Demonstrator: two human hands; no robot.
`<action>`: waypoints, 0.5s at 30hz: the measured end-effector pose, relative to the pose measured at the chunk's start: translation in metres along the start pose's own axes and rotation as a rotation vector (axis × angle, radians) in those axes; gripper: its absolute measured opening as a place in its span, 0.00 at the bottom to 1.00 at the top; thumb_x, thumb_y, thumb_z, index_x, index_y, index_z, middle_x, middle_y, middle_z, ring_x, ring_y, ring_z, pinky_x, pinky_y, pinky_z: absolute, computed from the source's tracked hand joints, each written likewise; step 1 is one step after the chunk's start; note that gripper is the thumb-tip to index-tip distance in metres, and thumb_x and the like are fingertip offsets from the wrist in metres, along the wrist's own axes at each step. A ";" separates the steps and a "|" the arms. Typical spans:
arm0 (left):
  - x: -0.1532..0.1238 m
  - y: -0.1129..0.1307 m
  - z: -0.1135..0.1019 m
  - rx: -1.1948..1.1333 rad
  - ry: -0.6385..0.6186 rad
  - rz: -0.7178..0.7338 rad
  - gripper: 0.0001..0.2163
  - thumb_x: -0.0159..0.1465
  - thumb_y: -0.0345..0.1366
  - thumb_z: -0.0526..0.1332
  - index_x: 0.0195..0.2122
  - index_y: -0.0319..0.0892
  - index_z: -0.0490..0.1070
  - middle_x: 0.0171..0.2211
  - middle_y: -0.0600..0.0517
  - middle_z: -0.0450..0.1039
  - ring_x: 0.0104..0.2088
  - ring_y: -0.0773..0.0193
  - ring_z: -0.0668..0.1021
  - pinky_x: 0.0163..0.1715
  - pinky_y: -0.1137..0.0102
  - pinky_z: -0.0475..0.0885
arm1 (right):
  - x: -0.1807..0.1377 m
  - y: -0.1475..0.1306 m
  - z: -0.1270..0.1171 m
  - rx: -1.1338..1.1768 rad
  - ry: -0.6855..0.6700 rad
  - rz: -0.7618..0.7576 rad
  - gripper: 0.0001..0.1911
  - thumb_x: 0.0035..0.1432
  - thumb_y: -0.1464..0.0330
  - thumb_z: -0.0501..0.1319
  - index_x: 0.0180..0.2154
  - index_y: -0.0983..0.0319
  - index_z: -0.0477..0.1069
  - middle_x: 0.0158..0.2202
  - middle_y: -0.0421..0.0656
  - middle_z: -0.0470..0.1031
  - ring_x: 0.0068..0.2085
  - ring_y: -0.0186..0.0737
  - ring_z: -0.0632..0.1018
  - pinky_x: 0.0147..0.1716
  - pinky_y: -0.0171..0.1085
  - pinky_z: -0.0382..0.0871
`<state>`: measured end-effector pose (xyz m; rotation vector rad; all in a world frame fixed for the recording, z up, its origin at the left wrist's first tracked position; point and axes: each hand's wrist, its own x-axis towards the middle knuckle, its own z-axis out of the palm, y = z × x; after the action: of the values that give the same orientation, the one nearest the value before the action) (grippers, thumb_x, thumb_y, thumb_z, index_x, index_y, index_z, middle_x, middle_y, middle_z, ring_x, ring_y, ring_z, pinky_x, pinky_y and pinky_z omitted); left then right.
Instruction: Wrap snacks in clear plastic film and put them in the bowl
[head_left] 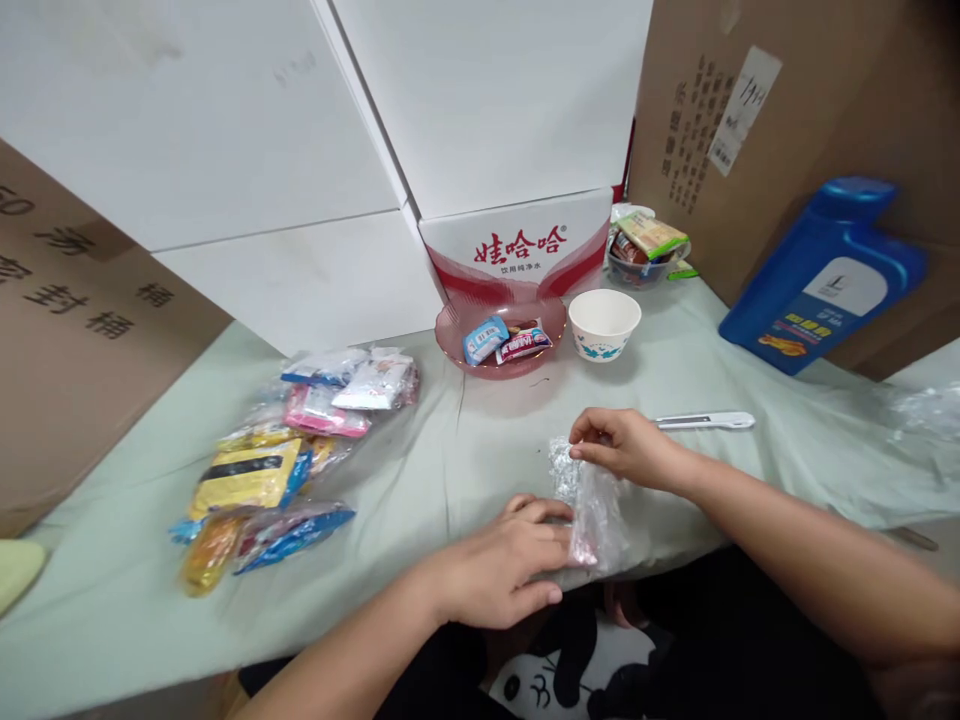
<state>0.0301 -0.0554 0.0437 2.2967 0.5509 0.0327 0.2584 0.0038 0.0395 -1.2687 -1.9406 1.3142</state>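
Note:
A crinkled clear plastic bag (602,515) lies near the table's front edge, with something pinkish showing at its lower end. My right hand (634,448) pinches the bag's upper part between thumb and fingers. Fingers apart, my left hand (514,555) rests flat on the cloth, its fingertips touching the bag's left side. Just beyond my right hand lies a white utility knife (720,421). Farther back, a pink glass bowl (499,372) holds a few wrapped snacks, and a white paper bowl (602,335) with a blue-green pattern stands to its right.
Several packaged snacks in clear wrapping (247,475) are spread at the left. At the back right are a plastic tub of snacks (637,272) and a blue bottle (821,280) against a cardboard box (810,140). White boxes (495,110) stand behind the pale green cloth (405,600).

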 end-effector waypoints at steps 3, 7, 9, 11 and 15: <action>0.001 -0.004 -0.002 -0.076 -0.007 -0.009 0.23 0.64 0.37 0.60 0.60 0.56 0.63 0.57 0.55 0.71 0.64 0.51 0.61 0.61 0.52 0.54 | 0.010 0.003 -0.003 -0.006 -0.069 -0.024 0.17 0.56 0.55 0.62 0.36 0.63 0.71 0.27 0.38 0.71 0.23 0.30 0.69 0.23 0.31 0.63; 0.000 -0.007 -0.003 -0.139 -0.021 -0.006 0.21 0.65 0.39 0.59 0.59 0.54 0.65 0.59 0.54 0.69 0.64 0.52 0.61 0.62 0.55 0.53 | 0.007 0.004 -0.025 0.112 -0.344 -0.048 0.28 0.50 0.54 0.67 0.49 0.62 0.69 0.40 0.44 0.75 0.36 0.36 0.74 0.31 0.33 0.68; -0.001 -0.008 -0.003 -0.137 -0.030 -0.015 0.20 0.65 0.40 0.60 0.59 0.54 0.66 0.59 0.54 0.69 0.64 0.52 0.60 0.62 0.55 0.52 | 0.008 0.010 -0.031 0.144 -0.341 -0.020 0.29 0.47 0.57 0.70 0.49 0.62 0.68 0.36 0.41 0.74 0.32 0.34 0.73 0.30 0.33 0.67; -0.001 -0.009 -0.003 -0.123 -0.044 -0.023 0.21 0.65 0.41 0.59 0.59 0.54 0.65 0.58 0.54 0.70 0.65 0.52 0.60 0.63 0.54 0.50 | 0.012 0.017 -0.028 0.205 -0.265 0.029 0.25 0.48 0.59 0.69 0.46 0.62 0.68 0.29 0.37 0.72 0.27 0.32 0.71 0.27 0.32 0.65; 0.000 -0.010 -0.004 -0.103 -0.068 -0.023 0.23 0.64 0.42 0.60 0.61 0.56 0.63 0.58 0.54 0.70 0.65 0.50 0.58 0.63 0.53 0.49 | 0.021 0.026 -0.006 0.181 -0.008 0.014 0.17 0.50 0.64 0.66 0.41 0.62 0.68 0.28 0.38 0.72 0.28 0.34 0.73 0.29 0.34 0.67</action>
<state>0.0251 -0.0466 0.0399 2.1828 0.5279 -0.0271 0.2645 0.0277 0.0163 -1.1915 -1.7756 1.4667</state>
